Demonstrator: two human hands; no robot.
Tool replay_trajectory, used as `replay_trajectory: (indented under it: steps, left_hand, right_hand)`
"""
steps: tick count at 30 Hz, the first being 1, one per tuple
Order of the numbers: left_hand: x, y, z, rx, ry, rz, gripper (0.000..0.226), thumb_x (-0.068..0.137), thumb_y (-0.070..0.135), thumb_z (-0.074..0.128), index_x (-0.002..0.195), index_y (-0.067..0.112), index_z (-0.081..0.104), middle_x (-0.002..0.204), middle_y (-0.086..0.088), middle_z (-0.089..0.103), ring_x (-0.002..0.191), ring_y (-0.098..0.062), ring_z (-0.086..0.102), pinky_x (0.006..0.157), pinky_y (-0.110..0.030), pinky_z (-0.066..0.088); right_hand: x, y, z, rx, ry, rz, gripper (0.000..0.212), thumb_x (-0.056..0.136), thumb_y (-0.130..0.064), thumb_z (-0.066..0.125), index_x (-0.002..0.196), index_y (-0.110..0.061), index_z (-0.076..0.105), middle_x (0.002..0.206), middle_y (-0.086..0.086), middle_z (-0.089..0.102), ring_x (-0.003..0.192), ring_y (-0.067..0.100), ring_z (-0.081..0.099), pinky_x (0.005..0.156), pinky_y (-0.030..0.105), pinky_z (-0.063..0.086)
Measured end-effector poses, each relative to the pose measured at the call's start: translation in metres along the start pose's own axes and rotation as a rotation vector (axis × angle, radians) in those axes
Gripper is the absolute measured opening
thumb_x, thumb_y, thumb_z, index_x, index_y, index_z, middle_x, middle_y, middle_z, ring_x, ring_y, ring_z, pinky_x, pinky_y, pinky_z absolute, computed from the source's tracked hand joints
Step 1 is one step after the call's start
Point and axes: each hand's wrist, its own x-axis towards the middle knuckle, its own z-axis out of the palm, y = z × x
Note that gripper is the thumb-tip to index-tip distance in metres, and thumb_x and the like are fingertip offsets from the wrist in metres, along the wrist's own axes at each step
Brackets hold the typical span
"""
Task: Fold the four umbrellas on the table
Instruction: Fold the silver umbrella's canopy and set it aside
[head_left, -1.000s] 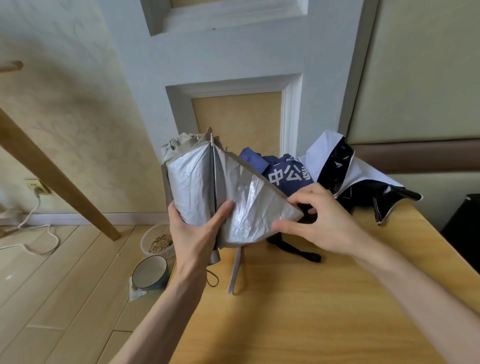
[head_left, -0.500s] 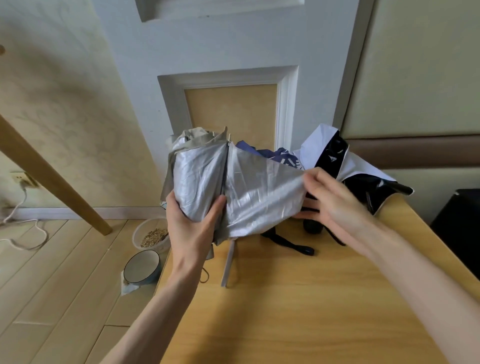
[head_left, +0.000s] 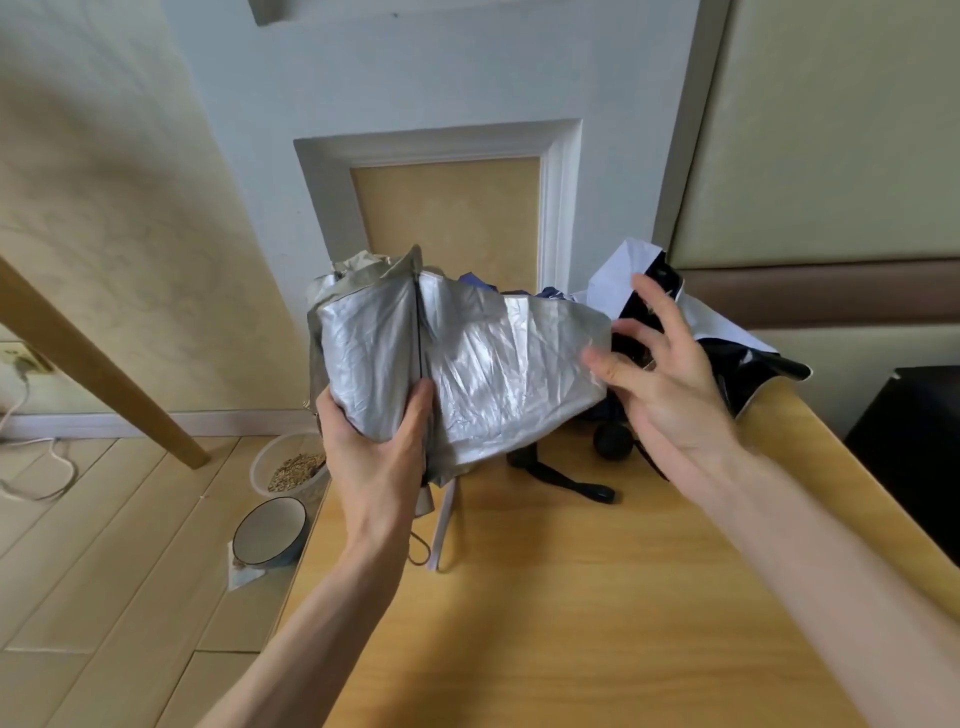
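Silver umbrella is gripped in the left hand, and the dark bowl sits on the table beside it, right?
No. The left hand does grip the silver umbrella, but the head view shows the dark bowl on the floor, left of the table, not on it.

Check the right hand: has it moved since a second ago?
Yes. The right hand has shifted right, from in front of the navy umbrella to in front of the black-and-white umbrella, fingers now spread at the silver umbrella edge.

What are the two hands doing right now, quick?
Left hand: closed, holding the silver umbrella.
Right hand: open, fingers spread at the edge of the umbrella's loose flap.
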Motion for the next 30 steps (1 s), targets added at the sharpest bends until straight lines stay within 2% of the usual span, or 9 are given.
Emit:
replay_trajectory:
  steps: [2, 7, 9, 11, 14, 18, 21, 25, 30]
  left_hand:
    - [-0.001, 0.000, -0.001, -0.030, 0.015, -0.021, 0.058, 0.086, 0.039, 0.087, 0.130, 0.026, 0.053, 0.116, 0.009, 0.067, 0.100, -0.002, 0.068, 0.082, -0.021, 0.055]
    - [0.002, -0.001, -0.002, -0.085, 0.052, -0.054, 0.050, 0.088, 0.034, 0.086, 0.124, 0.031, 0.052, 0.113, 0.010, 0.068, 0.094, 0.004, 0.069, 0.077, -0.016, 0.054]
    - [0.001, -0.002, -0.002, -0.086, 0.039, -0.048, 0.051, 0.088, 0.032, 0.086, 0.126, 0.030, 0.052, 0.111, 0.012, 0.067, 0.089, 0.008, 0.068, 0.071, -0.011, 0.054]
    - [-0.002, -0.002, 0.000, -0.079, 0.024, -0.043, 0.053, 0.088, 0.032, 0.086, 0.127, 0.030, 0.051, 0.111, 0.013, 0.066, 0.089, 0.009, 0.067, 0.071, -0.011, 0.053]
    - [-0.005, -0.004, 0.002, -0.074, 0.015, -0.039, 0.054, 0.088, 0.033, 0.086, 0.128, 0.030, 0.050, 0.112, 0.013, 0.065, 0.089, 0.011, 0.065, 0.074, -0.013, 0.054]
    - [-0.006, -0.007, 0.004, -0.075, 0.046, -0.052, 0.056, 0.087, 0.034, 0.086, 0.128, 0.028, 0.049, 0.115, 0.008, 0.064, 0.099, -0.001, 0.066, 0.085, -0.028, 0.055]
    - [-0.004, -0.010, 0.004, -0.058, 0.093, -0.049, 0.056, 0.086, 0.036, 0.087, 0.126, 0.028, 0.048, 0.117, 0.005, 0.062, 0.104, -0.007, 0.064, 0.089, -0.031, 0.054]
    - [-0.005, -0.009, 0.005, -0.048, 0.108, -0.031, 0.055, 0.086, 0.038, 0.086, 0.126, 0.029, 0.049, 0.118, 0.005, 0.062, 0.103, -0.005, 0.063, 0.085, -0.026, 0.051]
    - [0.000, -0.005, 0.003, -0.091, 0.155, -0.040, 0.047, 0.091, 0.033, 0.082, 0.126, 0.029, 0.050, 0.114, 0.010, 0.064, 0.092, 0.008, 0.064, 0.079, -0.016, 0.051]
  right_hand:
    - [-0.001, 0.005, -0.001, 0.070, -0.037, 0.072, 0.104, 0.072, 0.005, 0.085, 0.154, -0.042, 0.043, 0.147, 0.007, 0.049, 0.122, 0.020, 0.069, 0.099, 0.034, 0.056]
    - [-0.020, 0.026, 0.010, -0.447, -0.231, 0.082, 0.105, 0.082, 0.010, 0.082, 0.155, -0.041, 0.026, 0.140, -0.005, 0.057, 0.109, 0.014, 0.075, 0.091, 0.033, 0.060]
    - [-0.023, 0.031, 0.018, -0.469, -0.177, 0.050, 0.095, 0.079, 0.000, 0.090, 0.149, -0.036, 0.036, 0.134, -0.008, 0.064, 0.108, 0.010, 0.074, 0.094, 0.031, 0.061]
    - [-0.025, 0.031, 0.026, -0.505, -0.105, -0.022, 0.086, 0.075, -0.009, 0.095, 0.140, -0.034, 0.045, 0.133, -0.015, 0.064, 0.114, -0.003, 0.067, 0.093, 0.019, 0.058]
    - [-0.027, 0.027, 0.032, -0.459, 0.009, -0.039, 0.075, 0.073, -0.006, 0.095, 0.130, -0.025, 0.050, 0.122, -0.013, 0.067, 0.098, -0.010, 0.069, 0.074, 0.005, 0.051]
    - [-0.029, 0.027, 0.035, -0.443, -0.067, 0.128, 0.060, 0.070, -0.013, 0.097, 0.118, -0.020, 0.062, 0.103, 0.001, 0.079, 0.087, 0.012, 0.078, 0.069, 0.022, 0.056]
    - [-0.033, 0.030, 0.038, -0.509, -0.152, 0.179, 0.040, 0.072, -0.025, 0.097, 0.105, -0.021, 0.073, 0.093, -0.001, 0.081, 0.085, 0.013, 0.078, 0.060, 0.019, 0.052]
    - [-0.032, 0.036, 0.036, -0.569, 0.038, 0.026, 0.004, 0.091, -0.020, 0.082, 0.089, -0.020, 0.079, 0.080, -0.005, 0.080, 0.074, 0.009, 0.077, 0.069, 0.028, 0.052]
    - [-0.021, 0.042, 0.022, -0.518, 0.040, -0.002, 0.021, 0.104, -0.006, 0.062, 0.099, -0.017, 0.079, 0.088, -0.002, 0.082, 0.080, 0.013, 0.079, 0.071, 0.025, 0.056]
